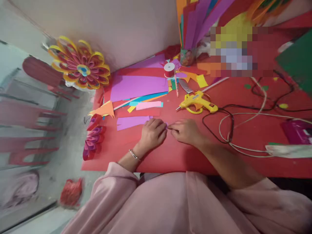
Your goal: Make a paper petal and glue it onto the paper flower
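Observation:
Close together near the front of the red table [151,156], my two hands meet at a small piece of purple paper [167,126]. My left hand [153,131] is curled with its fingertips at the paper's left side, beside a larger purple sheet [133,122]. From the right, my right hand [186,130] pinches at the same small piece with bent fingers. Most of the paper is hidden by my fingers. A yellow glue gun [197,102] lies just beyond my right hand, its nozzle pointing left.
Scissors [185,87], a ribbon spool [169,70], pink strips [148,105] and a purple sheet [140,87] lie farther back. Looped cables [229,139] spread to the right. At the left edge sit rolled paper petals [94,139]; a large paper flower [83,68] stands behind.

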`<state>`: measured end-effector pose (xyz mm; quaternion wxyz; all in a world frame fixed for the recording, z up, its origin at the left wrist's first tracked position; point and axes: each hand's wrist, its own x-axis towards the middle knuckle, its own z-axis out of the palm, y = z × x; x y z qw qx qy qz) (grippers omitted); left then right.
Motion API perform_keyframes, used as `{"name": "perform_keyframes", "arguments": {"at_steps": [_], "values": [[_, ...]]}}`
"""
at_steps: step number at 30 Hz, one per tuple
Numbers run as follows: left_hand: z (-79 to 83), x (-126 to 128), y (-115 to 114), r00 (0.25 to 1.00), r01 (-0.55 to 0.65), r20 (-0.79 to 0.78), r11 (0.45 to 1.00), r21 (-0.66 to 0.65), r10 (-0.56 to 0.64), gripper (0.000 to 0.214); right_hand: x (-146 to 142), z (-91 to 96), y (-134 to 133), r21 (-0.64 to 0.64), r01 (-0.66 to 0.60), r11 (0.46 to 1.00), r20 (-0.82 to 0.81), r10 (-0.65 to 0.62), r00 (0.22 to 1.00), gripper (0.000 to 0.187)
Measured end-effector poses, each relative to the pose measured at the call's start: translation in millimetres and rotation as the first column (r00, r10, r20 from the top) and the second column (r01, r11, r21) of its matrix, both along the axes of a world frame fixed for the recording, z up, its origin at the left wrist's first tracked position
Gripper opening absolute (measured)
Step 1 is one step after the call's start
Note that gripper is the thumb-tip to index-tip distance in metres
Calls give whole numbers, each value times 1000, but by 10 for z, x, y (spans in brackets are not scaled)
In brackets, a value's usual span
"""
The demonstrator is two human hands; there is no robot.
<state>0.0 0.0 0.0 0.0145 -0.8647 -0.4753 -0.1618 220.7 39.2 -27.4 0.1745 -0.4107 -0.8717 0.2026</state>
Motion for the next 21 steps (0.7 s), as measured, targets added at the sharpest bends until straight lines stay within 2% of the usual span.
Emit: {"name": "perform_keyframes", "arguments": {"at_steps": [6, 21], "values": [[8, 5, -6, 999, -22, -24, 999, -45, 21, 26, 13, -4, -13, 32, 17, 999, -30, -16, 999, 29], [10, 15, -4, 1000, -3, 3, 1000, 9, 3, 25, 19, -21, -21, 74, 42, 996, -85, -35, 996, 29]]}}
